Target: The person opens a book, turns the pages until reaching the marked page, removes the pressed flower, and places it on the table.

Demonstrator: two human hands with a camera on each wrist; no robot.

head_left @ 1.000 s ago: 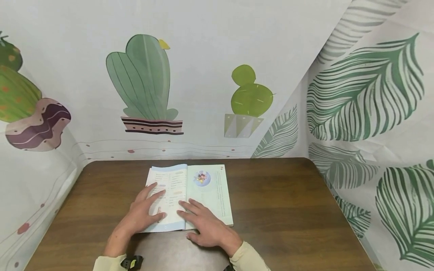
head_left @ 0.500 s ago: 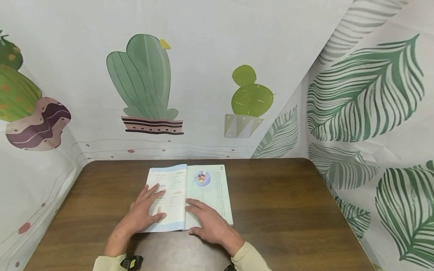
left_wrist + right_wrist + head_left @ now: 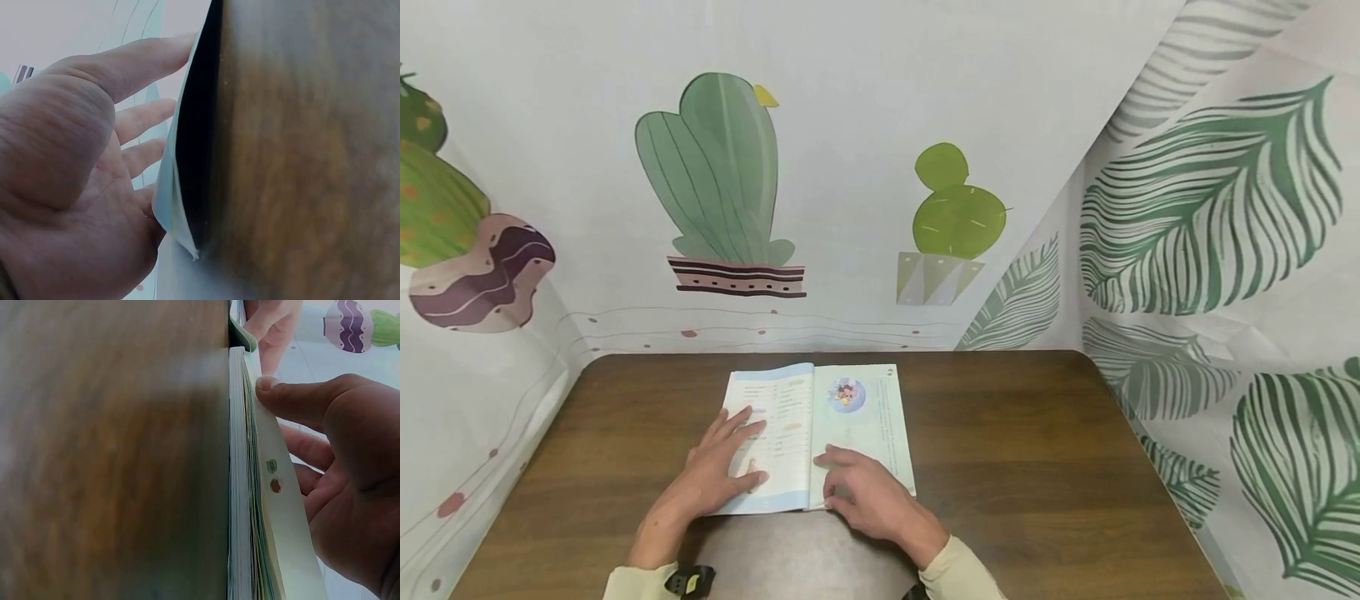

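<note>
An open book (image 3: 862,433) lies on the brown table, a round picture on its pale green right page and printed lines on its blue-edged left page (image 3: 788,477). Spread fingers of my left hand (image 3: 707,473) rest on the left page, thumb near the lower edge. My right hand (image 3: 874,500) is on the lower right page beside the spine, its index finger extended and the other fingers bent. In the right wrist view, the thumb (image 3: 300,400) touches the page near the book's edge (image 3: 240,487). The left page's edge (image 3: 165,194) stands slightly raised in the left wrist view.
The wooden table (image 3: 1022,475) extends on both sides of the book. Behind it stands a white wall covering (image 3: 842,192) printed with cacti, and leaf prints (image 3: 1217,200) cover the right side. A dark wristband (image 3: 691,581) sits on the left wrist.
My right hand has drawn back rightward from the left page across the spine, and its fingers have bent more. The left hand and the book have stayed in place.
</note>
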